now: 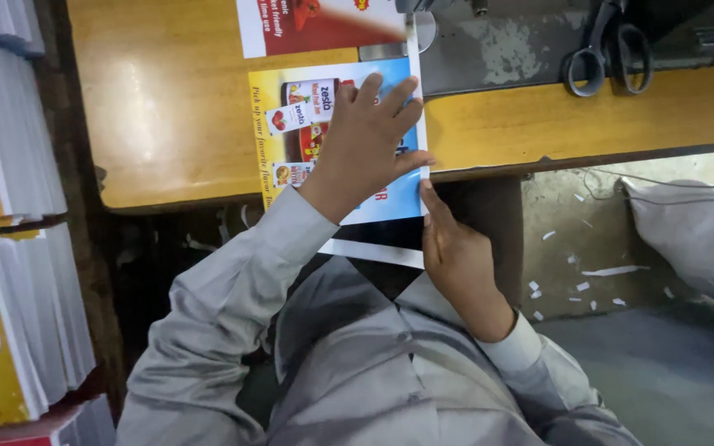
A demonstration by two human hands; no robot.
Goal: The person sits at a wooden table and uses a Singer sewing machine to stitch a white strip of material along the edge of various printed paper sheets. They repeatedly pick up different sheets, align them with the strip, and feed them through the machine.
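Note:
A printed sheet [270,116] in yellow and blue, with product pictures on it, lies on a wooden table [167,99] and hangs over its near edge. My left hand [365,140] presses flat on the sheet, fingers spread. My right hand [456,252] holds the sheet's right edge below the table edge, thumb up along the paper. A second sheet [324,25], red and white, lies further along the table, towards the metal machine bed.
Black-handled scissors [609,45] rest on a grey metal machine bed [506,41] at the top. Tall stacks of printed sheets [18,248] stand on the left. A white sack [696,231] and paper scraps [588,277] lie on the floor at right.

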